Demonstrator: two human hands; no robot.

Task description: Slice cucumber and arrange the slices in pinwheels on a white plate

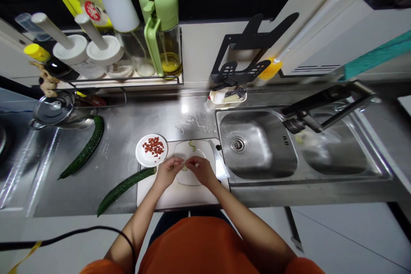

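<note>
My left hand [170, 172] and my right hand [202, 170] meet over a clear plate [189, 182] on the white cutting board [157, 195]. Their fingertips are closed in a pinch around a small pale green cucumber slice [184, 168], mostly covered by the fingers. Another curled cucumber slice [192, 145] lies at the plate's far side. Right of the plate rests a kitchen knife [218, 160], beside a dark green cucumber end [218, 147]. A whole cucumber [125, 188] reaches the board's left edge, near my left wrist. A white plate of chopped red pieces [140, 158] sits behind it.
A second cucumber [85, 154] lies farther left, by a lidded pot [53, 109]. On the right is a double sink [257, 145] with a black faucet [317, 107]. A rack [128, 80] holds jars and a green-topped oil bottle [163, 21]. Water drops wet the steel counter [154, 113].
</note>
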